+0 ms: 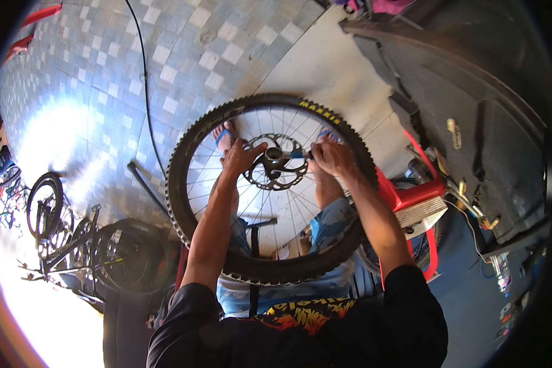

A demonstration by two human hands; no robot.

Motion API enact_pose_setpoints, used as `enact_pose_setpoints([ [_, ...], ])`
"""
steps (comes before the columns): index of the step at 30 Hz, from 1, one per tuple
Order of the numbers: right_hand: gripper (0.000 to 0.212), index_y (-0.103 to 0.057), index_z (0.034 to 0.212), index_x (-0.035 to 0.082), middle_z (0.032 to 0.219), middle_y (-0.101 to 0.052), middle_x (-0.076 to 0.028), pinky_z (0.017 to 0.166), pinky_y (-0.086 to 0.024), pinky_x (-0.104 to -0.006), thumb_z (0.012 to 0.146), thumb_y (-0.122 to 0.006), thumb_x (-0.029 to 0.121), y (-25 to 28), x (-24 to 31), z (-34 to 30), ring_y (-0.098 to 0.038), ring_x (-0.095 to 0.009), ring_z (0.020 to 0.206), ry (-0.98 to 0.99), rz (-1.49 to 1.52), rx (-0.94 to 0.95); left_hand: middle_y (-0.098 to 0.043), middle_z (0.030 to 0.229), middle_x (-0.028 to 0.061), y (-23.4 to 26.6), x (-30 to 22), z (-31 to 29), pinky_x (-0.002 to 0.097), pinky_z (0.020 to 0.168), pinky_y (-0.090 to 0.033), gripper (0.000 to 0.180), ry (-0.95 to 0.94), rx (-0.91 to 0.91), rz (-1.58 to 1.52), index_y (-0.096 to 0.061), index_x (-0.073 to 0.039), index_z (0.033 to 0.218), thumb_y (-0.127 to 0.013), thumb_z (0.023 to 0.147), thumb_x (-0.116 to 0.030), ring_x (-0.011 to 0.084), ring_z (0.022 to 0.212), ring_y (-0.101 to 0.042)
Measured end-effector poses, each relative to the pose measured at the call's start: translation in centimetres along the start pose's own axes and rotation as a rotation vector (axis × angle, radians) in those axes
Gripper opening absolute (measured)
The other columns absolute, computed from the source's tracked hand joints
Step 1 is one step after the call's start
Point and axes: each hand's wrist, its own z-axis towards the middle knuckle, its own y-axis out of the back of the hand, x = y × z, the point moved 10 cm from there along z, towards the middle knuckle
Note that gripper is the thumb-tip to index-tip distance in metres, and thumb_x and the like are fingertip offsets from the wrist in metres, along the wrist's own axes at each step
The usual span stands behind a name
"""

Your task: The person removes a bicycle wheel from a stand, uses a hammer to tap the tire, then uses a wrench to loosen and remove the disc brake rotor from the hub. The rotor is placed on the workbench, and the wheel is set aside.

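Your left hand (239, 156) rests on the brake disc (275, 164) at the middle of the bicycle wheel (270, 187), its fingers curled over the disc's upper left edge and pressing on it. Your right hand (330, 154) is closed in a fist around the handle of a small tool (297, 154) that runs sideways to the hub (274, 153) — the tool's tip meets the hub just right of the left hand's fingers.

The wheel lies flat across your knees, its knobby black tyre forming a full ring around both hands. Through the spokes you can see your bare feet in blue sandals (225, 136) on the floor, and your blue jeans (325, 224) below the hub.

Outward from the tyre: to your right, just beside the rim, stands a red stool (411, 195) with a pale wooden top, and past it a cluttered dark area with small tools too small to make out. To your left and ahead, the checkered tile floor (104, 80) lies open, crossed by a thin black hose (145, 80). Further left, near the glare at the edge, several bicycles (80, 239) stand together, well apart from the wheel. A pale concrete strip (325, 73) runs ahead of the tyre's far edge.
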Motion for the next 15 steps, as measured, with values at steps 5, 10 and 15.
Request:
enact_pose_setpoints([
  [5, 0.066, -0.052, 0.131, 0.001, 0.118, -0.063, -0.031, 0.079, -0.056, -0.0534, 0.099, -0.047, 0.059, 3.1, 0.3, -7.0, -0.066, -0.048, 0.102, -0.003, 0.107, -0.033, -0.033, 0.152, 0.0418, 6.0, -4.6, -5.9, 0.0636, 0.119, -0.018, 0.099, -0.459, -0.503, 0.065, -0.048, 0.009, 0.141, -0.067, 0.084, -0.069, 0.0574, 0.143, -0.03],
  [10, 0.058, -0.063, 0.126, 0.01, 0.093, -0.073, -0.013, 0.082, -0.053, -0.0454, 0.1, -0.049, 0.06, 8.4, 3.4, -15.1, -0.071, -0.033, 0.092, -0.167, 0.447, 0.062, -0.06, 0.132, 0.031, 2.1, -10.4, -20.1, 0.0551, 0.113, -0.036, 0.091, -0.888, -0.166, 0.533, -0.053, -0.005, 0.145, -0.063, 0.085, -0.073, 0.0465, 0.131, -0.052],
  [15, 0.063, -0.063, 0.116, 0.008, 0.096, -0.067, -0.013, 0.08, -0.048, -0.0384, 0.086, -0.072, 0.063, 22.0, 11.1, -24.9, -0.063, -0.026, 0.091, 0.009, 0.688, -0.347, -0.055, 0.143, 0.0252, -0.6, -10.8, -31.9, 0.0491, 0.112, -0.041, 0.093, -0.692, 0.401, 0.508, -0.043, -0.012, 0.152, -0.075, 0.081, -0.063, 0.0399, 0.128, -0.057],
])
